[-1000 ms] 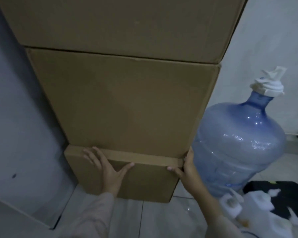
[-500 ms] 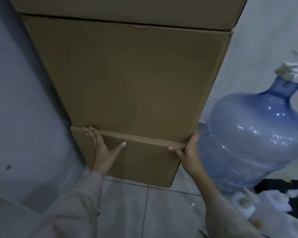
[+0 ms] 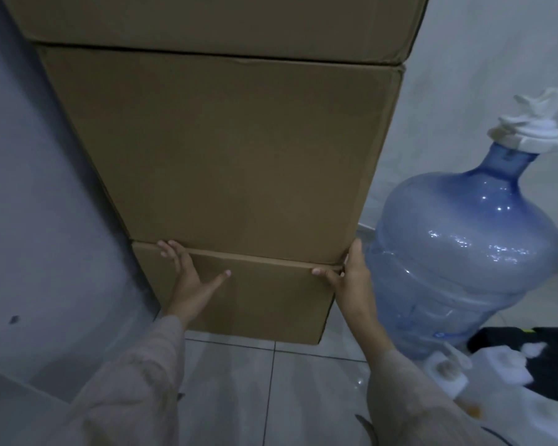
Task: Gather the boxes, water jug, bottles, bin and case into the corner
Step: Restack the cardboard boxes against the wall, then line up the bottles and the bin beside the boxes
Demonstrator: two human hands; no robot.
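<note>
Three brown cardboard boxes stand stacked against the wall: a small bottom box (image 3: 264, 304), a large middle box (image 3: 226, 149) and a top box (image 3: 219, 24) cut off by the frame. My left hand (image 3: 190, 278) lies flat, fingers spread, on the bottom box's front face. My right hand (image 3: 348, 278) wraps the bottom box's right front corner, thumb on the front. A big blue water jug (image 3: 464, 252) with a white cap stands just right of my right arm. White bottles (image 3: 448, 371) and a black case (image 3: 503, 339) lie at lower right.
A grey wall (image 3: 39, 220) runs close along the stack's left side, and a white wall (image 3: 484, 53) stands behind the jug. The floor (image 3: 271, 397) is light glossy tile. A white board edge (image 3: 13, 407) crosses the lower left corner.
The view has shifted and drawn closer to the stack. Both hands stay on the bottom box, and the stack has slid nearer the left wall.
</note>
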